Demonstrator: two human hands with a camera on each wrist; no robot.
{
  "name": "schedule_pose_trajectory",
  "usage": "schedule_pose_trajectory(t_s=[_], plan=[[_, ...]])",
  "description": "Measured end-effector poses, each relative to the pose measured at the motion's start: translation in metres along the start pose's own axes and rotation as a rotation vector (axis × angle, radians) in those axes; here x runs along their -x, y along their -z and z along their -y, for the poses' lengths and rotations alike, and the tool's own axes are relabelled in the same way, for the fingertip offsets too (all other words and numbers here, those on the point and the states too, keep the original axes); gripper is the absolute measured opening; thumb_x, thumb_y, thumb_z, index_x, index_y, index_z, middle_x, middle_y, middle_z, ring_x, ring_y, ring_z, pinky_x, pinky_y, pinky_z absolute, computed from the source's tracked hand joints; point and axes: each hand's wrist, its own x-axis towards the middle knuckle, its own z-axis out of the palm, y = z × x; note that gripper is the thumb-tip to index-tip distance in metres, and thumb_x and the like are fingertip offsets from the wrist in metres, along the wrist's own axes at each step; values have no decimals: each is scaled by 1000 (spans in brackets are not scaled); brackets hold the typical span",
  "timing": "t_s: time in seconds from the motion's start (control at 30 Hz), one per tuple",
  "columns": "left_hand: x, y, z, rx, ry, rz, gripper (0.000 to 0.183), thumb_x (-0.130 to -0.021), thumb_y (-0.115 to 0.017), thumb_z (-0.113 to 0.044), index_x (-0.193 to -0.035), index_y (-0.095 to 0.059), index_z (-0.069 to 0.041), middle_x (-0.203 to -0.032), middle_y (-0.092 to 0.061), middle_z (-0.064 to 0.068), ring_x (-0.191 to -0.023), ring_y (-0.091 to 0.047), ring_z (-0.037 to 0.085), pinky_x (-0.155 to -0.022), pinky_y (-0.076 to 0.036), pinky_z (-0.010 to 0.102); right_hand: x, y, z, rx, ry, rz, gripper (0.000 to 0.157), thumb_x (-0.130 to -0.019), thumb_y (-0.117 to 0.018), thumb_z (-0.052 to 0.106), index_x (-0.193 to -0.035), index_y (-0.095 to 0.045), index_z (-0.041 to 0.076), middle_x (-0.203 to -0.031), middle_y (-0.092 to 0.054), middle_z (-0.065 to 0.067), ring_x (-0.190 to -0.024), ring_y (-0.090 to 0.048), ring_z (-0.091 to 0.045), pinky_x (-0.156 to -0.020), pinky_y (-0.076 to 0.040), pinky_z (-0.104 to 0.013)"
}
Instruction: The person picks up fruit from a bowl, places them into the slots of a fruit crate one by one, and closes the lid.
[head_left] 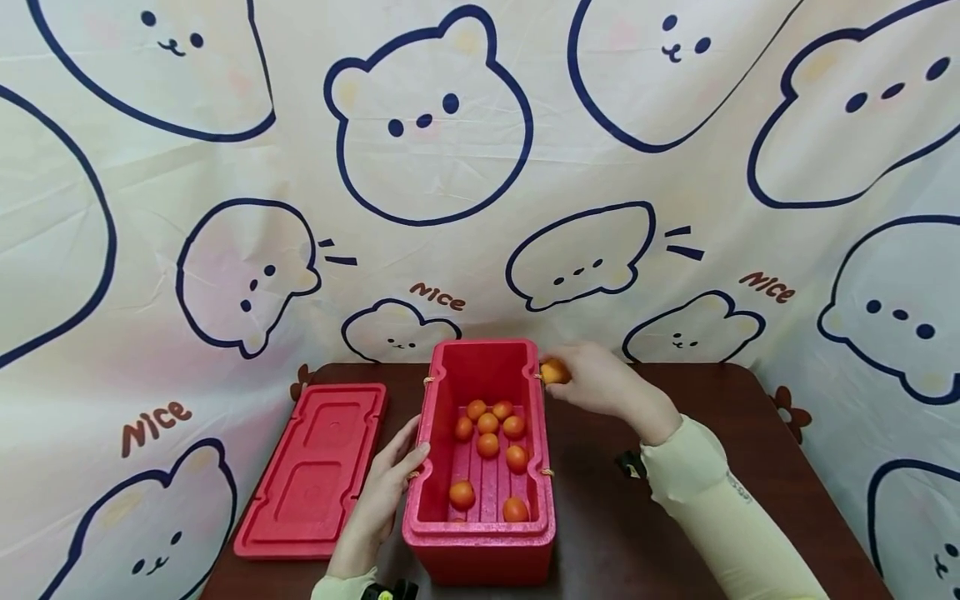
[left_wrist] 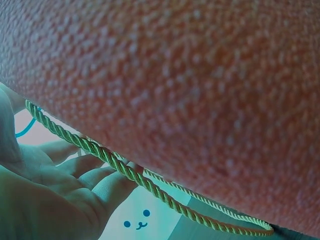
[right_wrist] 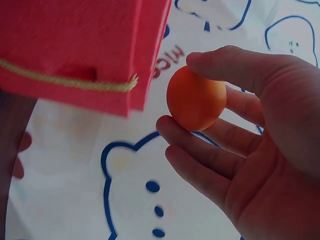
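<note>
A red foam box (head_left: pixel 483 562) stands lidless on the table, with several small oranges (head_left: pixel 487 423) on its ridged floor. My right hand (head_left: pixel 592 379) is beside the box's far right corner, outside the rim. It pinches one orange (right_wrist: pixel 196 98) between thumb and fingers, level with the rim in the head view. My left hand (head_left: pixel 386 479) is at the box's left side, its thumb by the rim notch. In the left wrist view its fingers (left_wrist: pixel 112 187) extend past a twisted rope handle (left_wrist: pixel 125 170) hanging along the box wall.
The red lid (head_left: pixel 315 475) lies flat on the dark wooden table (head_left: pixel 622 517), left of the box. A cord (right_wrist: pixel 70 82) runs along the box's right side. Behind the table hangs a pale cloth (head_left: pixel 435 167) printed with cartoon bears.
</note>
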Motion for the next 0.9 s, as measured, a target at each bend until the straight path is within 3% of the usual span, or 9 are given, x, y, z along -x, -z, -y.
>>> schedule_pose_trajectory(t_s=[0.33,0.77,0.9], plan=[[0,1,0,4,-19,14,62,-101,-59,-24,-157,-35,-14,-160,-34,16,-134,-48,41,-95,-54,47,-22,-3,39,17,58,75,41,-86,-80,19,-125,-68,14,-116,-67,-3,-99,-59,-17,-84,-58,-30],[1,-2,-2,-7,-19,11,62,-102,-58,-25,-158,-34,-14,-162,-31,14,-138,-44,40,-99,-52,47,-37,-12,58,81,159,132,39,-86,-80,24,-123,-70,20,-117,-67,4,-97,-58,-8,-83,-56,-22],[1,-3,-2,-8,-20,3,63,-101,-59,-25,-158,-34,-15,-163,-31,14,-140,-43,39,-99,-52,45,-39,-14,64,71,163,157,40,-86,-81,24,-124,-69,19,-117,-68,4,-97,-60,-9,-84,-57,-25]])
